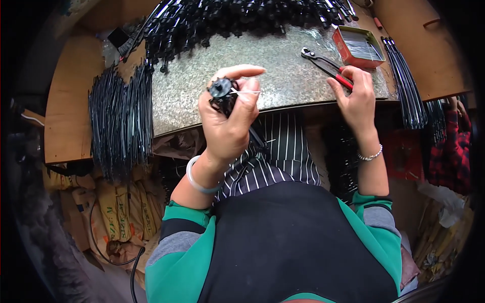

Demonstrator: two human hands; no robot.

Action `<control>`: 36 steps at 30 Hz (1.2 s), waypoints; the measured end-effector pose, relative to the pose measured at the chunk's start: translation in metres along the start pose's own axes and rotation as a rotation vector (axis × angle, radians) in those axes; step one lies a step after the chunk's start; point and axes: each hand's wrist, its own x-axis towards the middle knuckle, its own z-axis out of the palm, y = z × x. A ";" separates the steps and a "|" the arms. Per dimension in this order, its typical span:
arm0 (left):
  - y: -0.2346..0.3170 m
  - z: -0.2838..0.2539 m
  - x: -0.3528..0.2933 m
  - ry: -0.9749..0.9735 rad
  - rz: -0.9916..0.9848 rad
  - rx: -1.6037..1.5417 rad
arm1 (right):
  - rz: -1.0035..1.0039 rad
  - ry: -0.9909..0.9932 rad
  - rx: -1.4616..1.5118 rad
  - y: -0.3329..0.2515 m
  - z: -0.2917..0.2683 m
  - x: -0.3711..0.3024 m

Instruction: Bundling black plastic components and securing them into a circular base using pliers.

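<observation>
The left hand grasps a black round-ended part while the right hand grips red-handled pliers at the bench, with a red box just beyond that hand and heaped black rods farther past both.
</observation>
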 end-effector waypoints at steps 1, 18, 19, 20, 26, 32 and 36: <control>-0.002 0.002 0.000 0.000 -0.001 0.007 | -0.082 -0.029 -0.137 0.022 0.006 -0.002; -0.021 -0.006 0.014 0.159 -0.043 0.058 | -0.491 -0.141 -0.117 -0.068 -0.076 0.022; -0.023 -0.007 0.014 0.141 -0.018 0.081 | -0.492 -0.141 -0.118 -0.069 -0.076 0.022; -0.025 -0.008 0.014 0.122 0.006 0.104 | -0.516 -0.131 -0.125 -0.070 -0.075 0.022; -0.019 -0.009 0.009 0.099 0.020 0.094 | -0.528 -0.305 0.003 -0.071 -0.078 0.019; -0.011 -0.005 0.002 0.050 0.061 -0.046 | 0.686 -1.605 1.345 -0.070 -0.081 0.016; -0.005 -0.006 0.000 0.042 -0.025 -0.021 | -0.342 -0.427 0.379 -0.067 -0.064 -0.010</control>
